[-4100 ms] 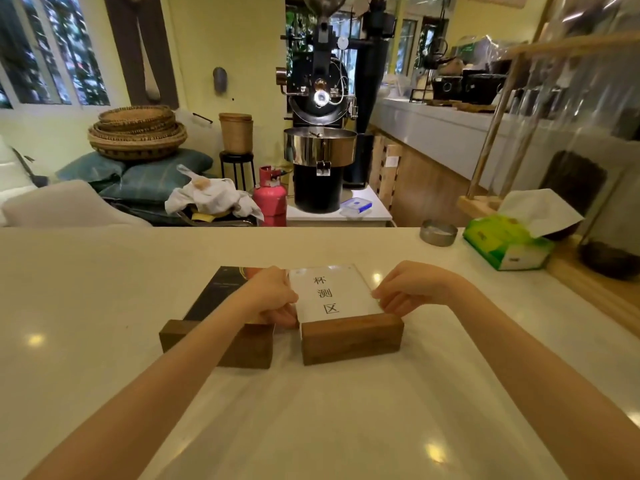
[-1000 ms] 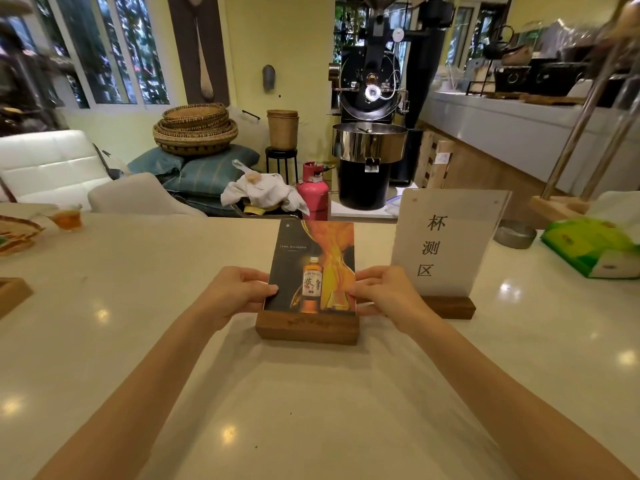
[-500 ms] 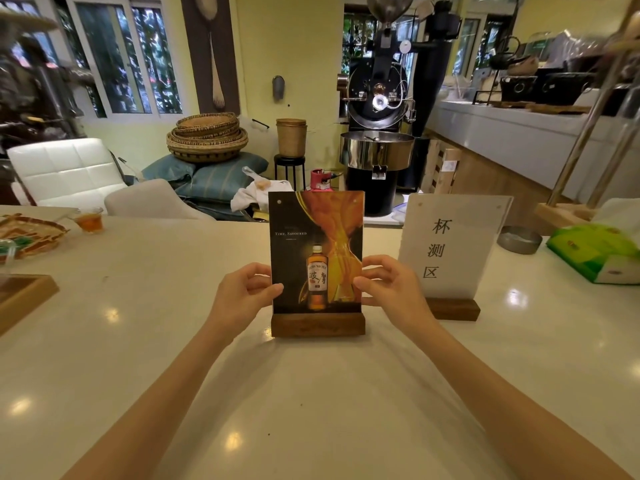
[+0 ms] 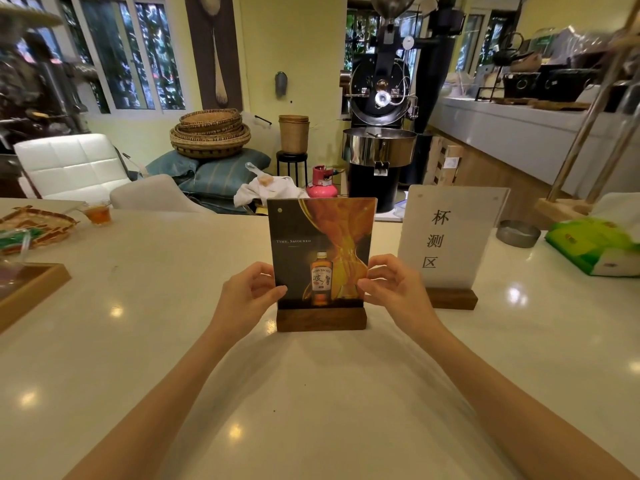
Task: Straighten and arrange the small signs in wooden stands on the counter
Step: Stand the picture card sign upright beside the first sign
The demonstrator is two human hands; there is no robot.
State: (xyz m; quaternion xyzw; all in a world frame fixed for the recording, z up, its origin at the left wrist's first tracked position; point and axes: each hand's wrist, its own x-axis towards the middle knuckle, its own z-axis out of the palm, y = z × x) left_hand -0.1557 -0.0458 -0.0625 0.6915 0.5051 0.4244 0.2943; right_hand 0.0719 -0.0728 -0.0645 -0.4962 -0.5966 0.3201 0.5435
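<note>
A dark whisky advert sign (image 4: pixel 320 244) stands upright in its wooden stand (image 4: pixel 321 319) at the middle of the pale counter (image 4: pixel 311 393). My left hand (image 4: pixel 247 297) pinches the sign's left edge and my right hand (image 4: pixel 391 289) pinches its right edge, both low down near the stand. To the right, a white sign with black characters (image 4: pixel 446 237) stands upright in its own wooden stand (image 4: pixel 452 299), a little farther back, untouched.
A green tissue box (image 4: pixel 592 244) and a metal ashtray (image 4: pixel 517 233) lie at the right. At the left sit a wooden tray (image 4: pixel 33 289), a woven basket (image 4: pixel 34 226) and a glass of tea (image 4: pixel 97 213). A wooden rack base (image 4: pixel 557 207) stands far right.
Both signs lay flat 4 s ago; the white one now stands at the right. In the last second I tipped the whisky sign from leaning back to fully upright.
</note>
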